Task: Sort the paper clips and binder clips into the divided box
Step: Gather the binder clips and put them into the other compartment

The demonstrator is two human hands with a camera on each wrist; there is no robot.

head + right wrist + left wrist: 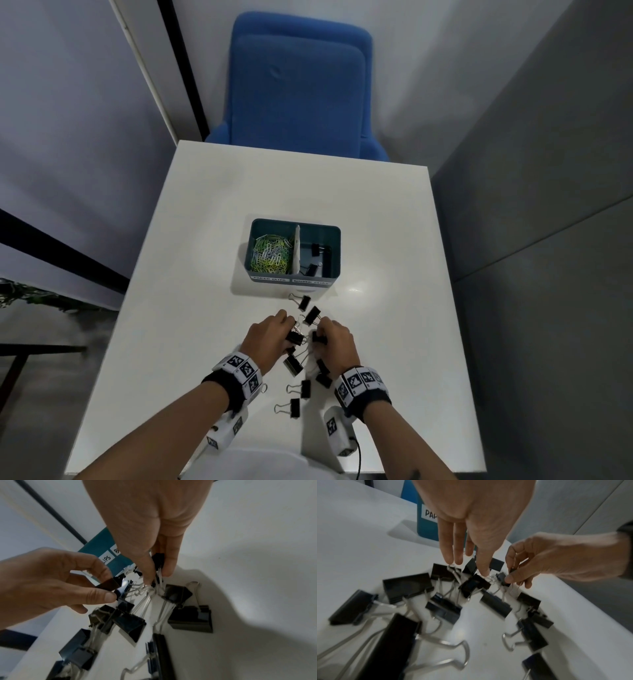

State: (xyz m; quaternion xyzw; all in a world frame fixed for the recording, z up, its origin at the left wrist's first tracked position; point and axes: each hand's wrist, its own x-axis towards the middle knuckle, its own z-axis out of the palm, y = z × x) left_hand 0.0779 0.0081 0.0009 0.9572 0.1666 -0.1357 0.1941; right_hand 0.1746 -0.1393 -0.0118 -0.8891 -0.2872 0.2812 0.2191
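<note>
The teal divided box (334,236) stands mid-table. Its left compartment holds coloured paper clips (270,255), and its right holds two black binder clips (315,249). Several loose black binder clips (295,407) lie scattered on the white table between the box and me. My left hand (289,330) pinches one binder clip (109,585) between thumb and forefinger, low over the pile. Just to its right, my right hand (319,334) pinches another binder clip (158,559) by its body, wire handles hanging down. The two hands nearly touch.
A blue chair (298,85) stands behind the table's far edge. Grey walls close in on both sides. Two binder clips (308,310) lie between my hands and the box front, which carries white labels (269,279).
</note>
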